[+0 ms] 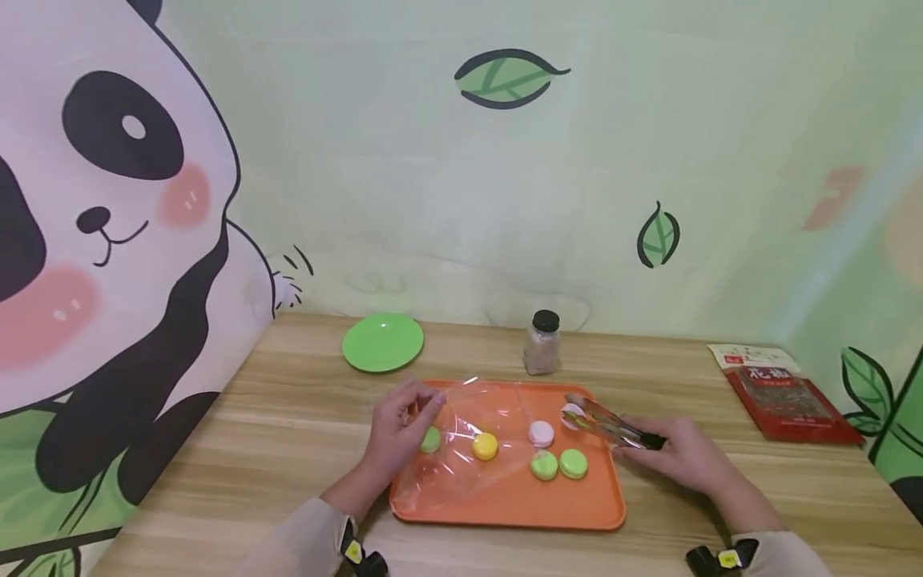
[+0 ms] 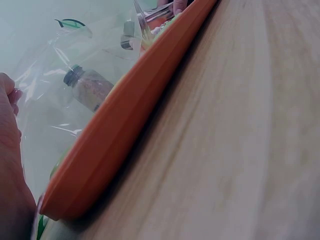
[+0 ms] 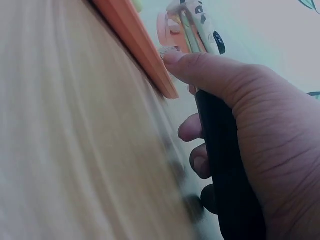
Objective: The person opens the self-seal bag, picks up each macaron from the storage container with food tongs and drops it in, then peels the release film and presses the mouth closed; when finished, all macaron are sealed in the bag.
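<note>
My left hand (image 1: 398, 425) pinches the edge of a clear plastic bag (image 1: 461, 473) over the left half of an orange tray (image 1: 512, 517). Through the film show a yellow macaron (image 1: 485, 446) and a green macaron (image 1: 430, 440). Metal tongs (image 1: 613, 426) with a black handle lie in the grip of my right hand (image 1: 681, 455), thumb along them in the right wrist view. Their tips are around a pale pink macaron (image 1: 572, 416) at the tray's right. Beside it are another pale pink macaron (image 1: 541, 433) and two green macarons (image 1: 573, 464).
A green plate (image 1: 383, 342) lies behind the tray to the left. Behind the tray stands a black-capped jar (image 1: 542, 344) with pinkish contents. A red food packet (image 1: 789, 405) lies at the right of the wooden table (image 1: 288, 433), by the printed backdrop (image 1: 404, 200).
</note>
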{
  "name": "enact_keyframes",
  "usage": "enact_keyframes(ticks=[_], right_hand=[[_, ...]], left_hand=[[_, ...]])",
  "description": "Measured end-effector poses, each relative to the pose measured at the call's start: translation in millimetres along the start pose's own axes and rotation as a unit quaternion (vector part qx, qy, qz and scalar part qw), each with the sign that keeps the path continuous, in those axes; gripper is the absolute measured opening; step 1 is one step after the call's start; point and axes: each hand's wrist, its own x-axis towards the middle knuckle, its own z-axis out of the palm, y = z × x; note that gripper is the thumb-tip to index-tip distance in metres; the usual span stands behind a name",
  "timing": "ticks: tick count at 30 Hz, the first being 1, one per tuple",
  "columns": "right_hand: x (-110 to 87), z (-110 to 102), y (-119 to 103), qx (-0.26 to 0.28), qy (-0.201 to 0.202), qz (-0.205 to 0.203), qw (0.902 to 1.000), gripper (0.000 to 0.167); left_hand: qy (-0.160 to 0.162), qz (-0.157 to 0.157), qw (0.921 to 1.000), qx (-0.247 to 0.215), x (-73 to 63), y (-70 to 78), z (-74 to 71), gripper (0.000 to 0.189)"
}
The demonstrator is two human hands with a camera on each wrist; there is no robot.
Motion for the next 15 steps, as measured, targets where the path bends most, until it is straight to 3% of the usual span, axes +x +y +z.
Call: enact_keyframes(ticks=[4, 9, 15], right_hand=[[-2.9, 3, 0, 0.003, 0.002, 0.013, 0.9999, 0.051], [-5.2, 3, -1, 0.008, -0.005, 0.034, 0.9994, 0.054], [-0.3, 0, 1, 0.018, -0.004, 0.013, 0.9997, 0.057]], left_hand=[[0.002, 0.007, 1.0, 0.006, -0.6, 4.8, 1.4, 0.015], [0.002, 0.012, 0.9999, 0.001, 1.3, 23.8, 1.1, 0.012], [-0.001, 0.0, 1.0, -0.002, 9.7, 37.4, -1.3, 0.012]])
